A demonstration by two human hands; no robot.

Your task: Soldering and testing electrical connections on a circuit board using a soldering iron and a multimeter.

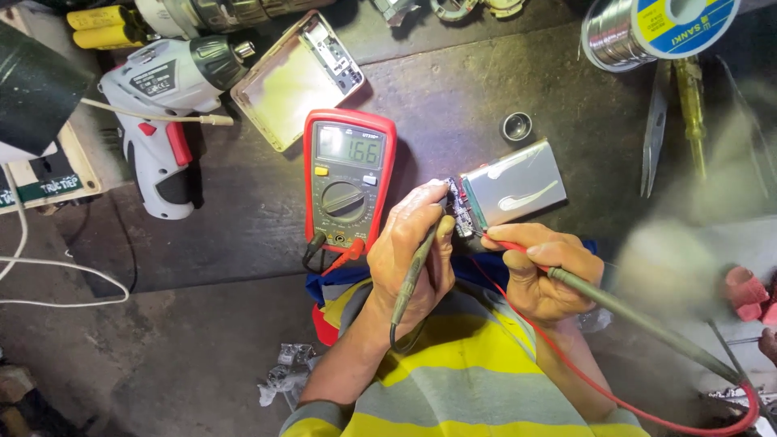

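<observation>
Looking down from the head view, the person's left hand [413,255] is closed around a dark probe [414,271], its tip pressed to the small circuit board [461,212] at the near end of a flat silver battery pack [518,184]. The right hand [541,271] is likewise closed, pinching a red-tipped probe [506,245] between thumb and fingers, the tip reaching the same circuit board from the other side. A red lead [599,387] runs back from that hand across the person's yellow and grey striped shirt [461,380].

The battery pack lies flat on the dark table [453,97], just beside both hands, with the board end pointing toward the person.

A red multimeter [348,180] lies immediately left of the left hand, its display lit; black and red plugs enter its lower edge. Beyond it rests an open device casing [291,81], and further left a white and grey cordless screwdriver [166,105] with red trigger. A small round metal ring [516,127] sits just above the battery pack. A spool of solder wire [647,28] stands at the upper right, with tweezers [654,133] and a yellow-handled screwdriver [692,105] lying below it. White cable [48,283] trails along the left edge. The right side of the frame is blurred.
</observation>
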